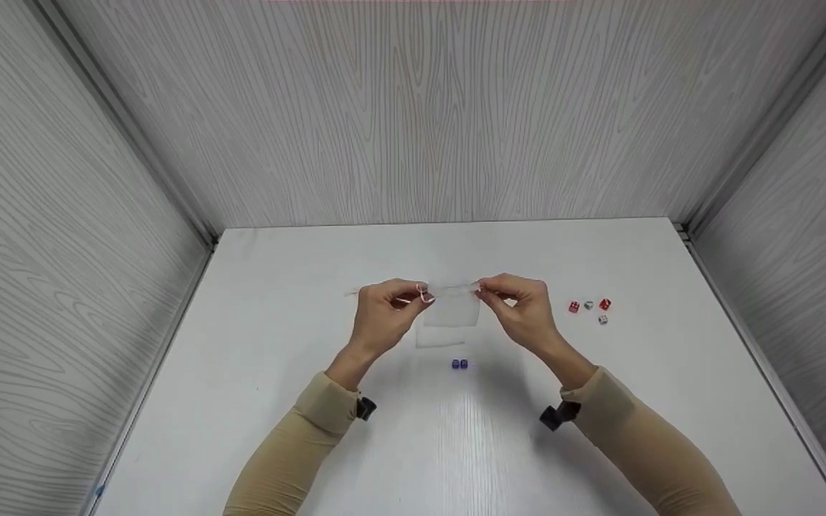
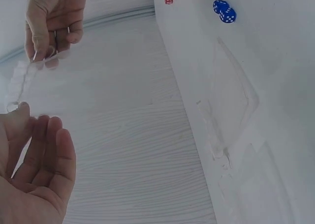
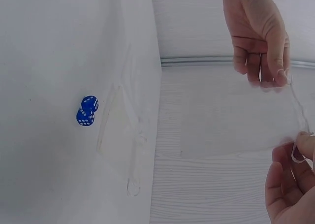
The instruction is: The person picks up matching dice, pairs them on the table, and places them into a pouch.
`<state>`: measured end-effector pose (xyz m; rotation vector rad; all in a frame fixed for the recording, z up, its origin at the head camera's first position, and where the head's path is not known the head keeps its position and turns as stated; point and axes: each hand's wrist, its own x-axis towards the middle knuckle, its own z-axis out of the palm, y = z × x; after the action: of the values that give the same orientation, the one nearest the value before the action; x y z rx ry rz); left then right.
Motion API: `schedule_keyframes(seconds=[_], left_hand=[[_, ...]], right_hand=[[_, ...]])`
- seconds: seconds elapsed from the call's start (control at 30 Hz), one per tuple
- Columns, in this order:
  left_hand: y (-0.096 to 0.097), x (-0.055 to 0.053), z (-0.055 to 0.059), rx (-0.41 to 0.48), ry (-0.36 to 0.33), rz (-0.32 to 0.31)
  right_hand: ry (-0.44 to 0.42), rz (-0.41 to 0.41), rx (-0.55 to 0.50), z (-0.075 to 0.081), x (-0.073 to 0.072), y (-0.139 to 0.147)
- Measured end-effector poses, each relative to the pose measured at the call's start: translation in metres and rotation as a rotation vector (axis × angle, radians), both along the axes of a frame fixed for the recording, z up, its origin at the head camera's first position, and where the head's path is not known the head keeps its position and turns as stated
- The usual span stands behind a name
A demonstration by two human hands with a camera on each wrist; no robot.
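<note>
A sheer white drawstring pouch (image 1: pixel 451 312) hangs between my two hands above the table. My left hand (image 1: pixel 386 315) pinches its upper left corner, where a white cord loops by the fingertips. At the upper right corner, my right hand (image 1: pixel 524 309) pinches the edge between thumb and fingers. The pouch (image 2: pixel 108 79) looks flat and see-through in the left wrist view. Beneath it on the table lies another sheer pouch (image 3: pixel 118 130), partly covered in the head view. Two blue dice (image 1: pixel 459 364) sit side by side just nearer to me.
Two red dice (image 1: pixel 574 307) and two white ones lie in a loose group to the right of my right hand. Another sheer piece (image 2: pixel 263 184) lies on the table at left. Grey wood-grain panels (image 1: pixel 420 115) stand around the white table (image 1: pixel 277 322).
</note>
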<state>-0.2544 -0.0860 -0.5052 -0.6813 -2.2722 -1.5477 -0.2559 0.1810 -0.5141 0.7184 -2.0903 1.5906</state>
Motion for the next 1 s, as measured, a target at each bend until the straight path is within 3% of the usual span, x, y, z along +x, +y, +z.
schedule_keyframes(seconds=[0.3, 0.53, 0.83, 1.0], left_hand=[[0.006, 0.003, 0.006, -0.001, 0.025, -0.009], [0.016, 0.002, 0.012, -0.009, -0.008, -0.054], [0.02, -0.002, 0.013, 0.007, 0.044, -0.069], [0.019, -0.001, 0.011, -0.027, 0.02, -0.039]], right_hand=[[0.023, -0.046, 0.022, 0.005, 0.003, 0.003], [0.022, -0.033, 0.024, 0.01, 0.006, 0.004], [0.025, -0.025, 0.004, 0.009, 0.009, 0.006], [0.002, -0.05, -0.014, 0.007, 0.01, 0.008]])
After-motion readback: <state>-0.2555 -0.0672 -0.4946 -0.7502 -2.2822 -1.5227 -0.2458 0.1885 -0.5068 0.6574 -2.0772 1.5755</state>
